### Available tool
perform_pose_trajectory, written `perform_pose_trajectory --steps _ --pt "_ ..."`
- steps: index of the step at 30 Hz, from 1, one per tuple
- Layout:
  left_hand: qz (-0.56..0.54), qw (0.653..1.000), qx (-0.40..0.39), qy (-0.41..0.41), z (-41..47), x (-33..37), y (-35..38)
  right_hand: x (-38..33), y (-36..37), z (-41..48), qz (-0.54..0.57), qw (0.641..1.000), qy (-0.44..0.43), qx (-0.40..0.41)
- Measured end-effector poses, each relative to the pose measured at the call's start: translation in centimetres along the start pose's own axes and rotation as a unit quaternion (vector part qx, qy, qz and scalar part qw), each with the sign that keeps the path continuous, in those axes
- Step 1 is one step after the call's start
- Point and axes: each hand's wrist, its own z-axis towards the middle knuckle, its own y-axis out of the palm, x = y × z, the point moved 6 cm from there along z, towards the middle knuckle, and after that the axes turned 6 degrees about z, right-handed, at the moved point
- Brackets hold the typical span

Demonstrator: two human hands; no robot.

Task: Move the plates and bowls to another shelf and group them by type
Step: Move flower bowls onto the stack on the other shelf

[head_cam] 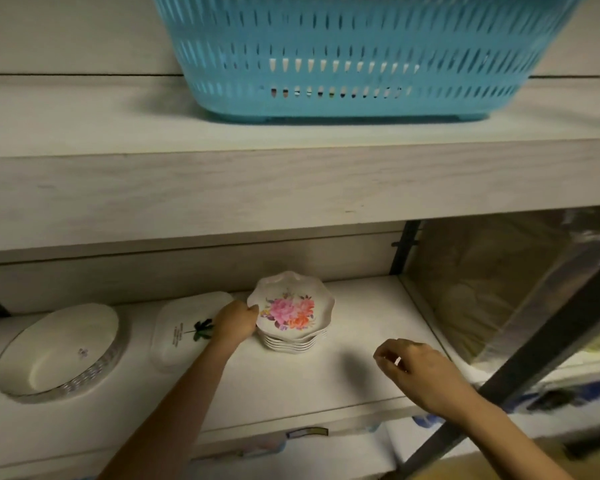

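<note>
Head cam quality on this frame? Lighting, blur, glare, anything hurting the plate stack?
Head view: dim under the upper shelf, floral plate stack legible; right hand casts a soft shadow on the lower shelf; blue basket slightly blurred; glare streaks on the clear plastic at right.

One wide-angle head camera sits close in front of two pale shelves, facing forward and down. The upper shelf (291, 181) crosses mid-frame with a blue slotted basket (354, 53) at the top. The lower shelf (368, 306) fills the lower half, near enough that both forearms enter from the bottom edge, the left hand (238, 323) at the central stack of floral plates (291, 317) and the right hand (420, 368) at lower right.
</note>
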Motion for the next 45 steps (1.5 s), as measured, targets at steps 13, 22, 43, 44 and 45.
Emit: perform_pose_trajectory --steps 13,22,43,44,45 --pt "0.046 0.994 0.093 0.04 -2.0 0.3 -1.3 -0.7 0.0 -0.5 0.0 0.999 -0.023 -0.022" --pt "0.08 0.989 0.106 0.068 -6.5 -2.6 -2.2 -3.5 3.2 1.9 -0.005 0.994 -0.079 -0.07" --pt "0.137 0.932 0.309 -0.134 -29.0 -28.9 -14.6 -32.0 15.9 -2.6 -0.084 0.896 -0.394 -0.186" --pt "0.141 0.926 0.317 -0.151 -30.2 -30.6 -15.2 -33.8 16.8 -3.4 -0.083 0.891 -0.403 -0.193" --pt "0.149 0.92 0.321 -0.165 -31.3 -32.4 -15.7 -35.6 17.8 -4.3 -0.081 0.886 -0.411 -0.198"
